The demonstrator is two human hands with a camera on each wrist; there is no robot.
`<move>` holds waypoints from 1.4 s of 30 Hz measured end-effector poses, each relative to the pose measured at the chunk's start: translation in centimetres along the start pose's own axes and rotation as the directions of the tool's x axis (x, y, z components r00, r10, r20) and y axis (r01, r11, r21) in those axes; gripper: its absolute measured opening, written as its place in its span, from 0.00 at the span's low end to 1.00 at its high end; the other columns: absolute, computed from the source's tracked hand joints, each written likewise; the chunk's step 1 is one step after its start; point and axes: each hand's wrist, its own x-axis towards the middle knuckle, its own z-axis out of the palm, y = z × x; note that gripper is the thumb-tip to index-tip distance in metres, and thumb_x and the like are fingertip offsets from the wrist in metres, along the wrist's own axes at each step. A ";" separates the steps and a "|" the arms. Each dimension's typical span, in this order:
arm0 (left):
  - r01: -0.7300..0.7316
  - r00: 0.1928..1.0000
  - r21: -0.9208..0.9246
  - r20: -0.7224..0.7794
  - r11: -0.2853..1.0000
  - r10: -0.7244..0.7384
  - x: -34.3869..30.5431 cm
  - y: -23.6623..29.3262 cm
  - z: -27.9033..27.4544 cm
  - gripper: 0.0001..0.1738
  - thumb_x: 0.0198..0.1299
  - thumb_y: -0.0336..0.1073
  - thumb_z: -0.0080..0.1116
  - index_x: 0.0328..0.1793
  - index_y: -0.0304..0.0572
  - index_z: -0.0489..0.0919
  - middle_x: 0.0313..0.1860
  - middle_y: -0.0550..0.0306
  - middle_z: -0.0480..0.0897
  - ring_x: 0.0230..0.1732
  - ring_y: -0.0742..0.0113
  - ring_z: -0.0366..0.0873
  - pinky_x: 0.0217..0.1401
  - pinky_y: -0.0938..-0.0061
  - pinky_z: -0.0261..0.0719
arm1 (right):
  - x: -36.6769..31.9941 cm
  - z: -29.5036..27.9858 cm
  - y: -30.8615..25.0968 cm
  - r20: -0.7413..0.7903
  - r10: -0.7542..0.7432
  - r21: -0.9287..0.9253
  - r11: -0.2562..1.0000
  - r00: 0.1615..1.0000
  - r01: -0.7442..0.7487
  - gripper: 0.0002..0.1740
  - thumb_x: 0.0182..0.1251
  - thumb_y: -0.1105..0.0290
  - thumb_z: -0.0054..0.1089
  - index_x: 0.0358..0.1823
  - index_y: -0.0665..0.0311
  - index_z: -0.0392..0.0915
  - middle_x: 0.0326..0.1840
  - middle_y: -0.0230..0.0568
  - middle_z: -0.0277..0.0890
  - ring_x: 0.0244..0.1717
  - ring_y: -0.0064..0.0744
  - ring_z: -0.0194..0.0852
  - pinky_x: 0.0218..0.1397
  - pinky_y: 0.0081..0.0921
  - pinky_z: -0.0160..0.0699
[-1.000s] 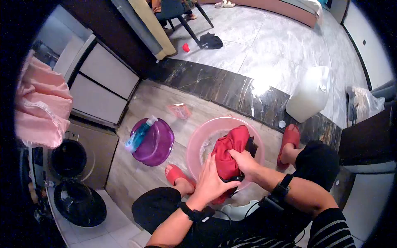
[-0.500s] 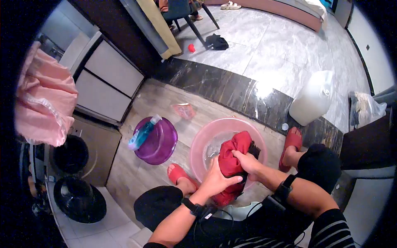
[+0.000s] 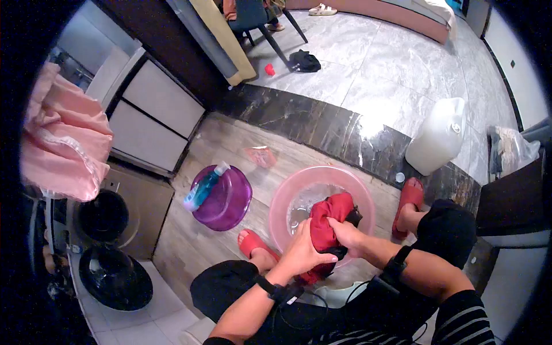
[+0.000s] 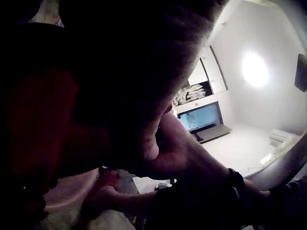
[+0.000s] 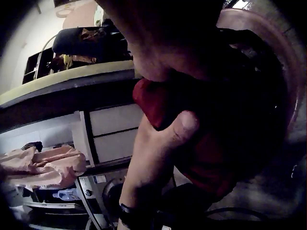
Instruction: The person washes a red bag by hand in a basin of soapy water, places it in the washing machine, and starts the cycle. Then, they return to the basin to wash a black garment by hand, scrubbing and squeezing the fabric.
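Note:
A bunched red and black garment (image 3: 333, 210) is held in both hands above the near side of a pink basin (image 3: 277, 215) with some water in it. My left hand (image 3: 302, 251) grips the garment's left side, thumb pointing across its black part. From the right, my right hand (image 3: 347, 236) holds it with the thumb pressed on the red cloth. In the right wrist view, red cloth (image 5: 152, 103) shows between the two hands, much of it in shadow. The left wrist view is mostly dark; the left fingers are hidden behind the cloth.
Left of the pink basin stands a purple basin (image 3: 238, 210) with a blue bottle (image 3: 206, 188) across it. A pink packet (image 3: 261, 156) lies behind. A whitish jug (image 3: 437, 138) stands at the right by the dark stone threshold (image 3: 322, 121). Red slippers (image 3: 409, 201) flank the pink basin.
Both hands keep hold of the garment, which has sunk slightly lower and closer to the body relative to the basin. The head view has shifted a little.

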 end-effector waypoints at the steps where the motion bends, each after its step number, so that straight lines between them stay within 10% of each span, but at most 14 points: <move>1: 0.006 1.000 -0.008 0.029 1.000 -0.006 0.1 0.1 -0.3 0.57 0.32 0.46 0.81 0.68 0.36 0.61 0.63 0.43 0.69 0.66 0.48 0.66 0.72 0.62 0.61 | -0.4 0.1 -0.1 -0.003 -0.010 0.004 1.000 1.000 0.010 0.39 0.68 0.44 0.46 0.59 0.79 0.70 0.52 0.52 0.77 0.51 0.43 0.78 0.58 0.35 0.72; 22: -0.001 0.991 -0.161 0.136 0.987 0.023 1.4 -2.0 0.0 0.49 0.36 0.49 0.77 0.65 0.38 0.67 0.59 0.41 0.70 0.62 0.44 0.68 0.68 0.60 0.64 | -5.1 -0.3 -3.6 0.071 0.094 -0.013 0.996 0.993 -0.094 0.38 0.67 0.45 0.44 0.62 0.75 0.67 0.55 0.53 0.75 0.53 0.45 0.76 0.56 0.37 0.74; 31: -0.052 0.995 0.293 -0.065 0.955 0.074 -0.7 2.7 0.6 0.73 0.31 0.57 0.79 0.76 0.32 0.42 0.71 0.29 0.56 0.68 0.35 0.60 0.70 0.54 0.60 | -7.1 -0.2 -5.4 0.116 0.037 -0.005 0.999 0.993 -0.037 0.29 0.73 0.51 0.39 0.60 0.70 0.71 0.54 0.44 0.77 0.53 0.38 0.77 0.60 0.35 0.71; 42: -0.007 0.988 0.552 -0.124 0.834 0.090 -0.8 4.3 0.8 0.67 0.32 0.49 0.78 0.76 0.35 0.48 0.71 0.36 0.58 0.70 0.36 0.57 0.69 0.47 0.59 | -7.3 1.0 -6.5 0.129 0.061 0.291 0.952 0.990 -0.097 0.26 0.74 0.53 0.32 0.56 0.62 0.74 0.48 0.42 0.80 0.47 0.37 0.80 0.57 0.36 0.75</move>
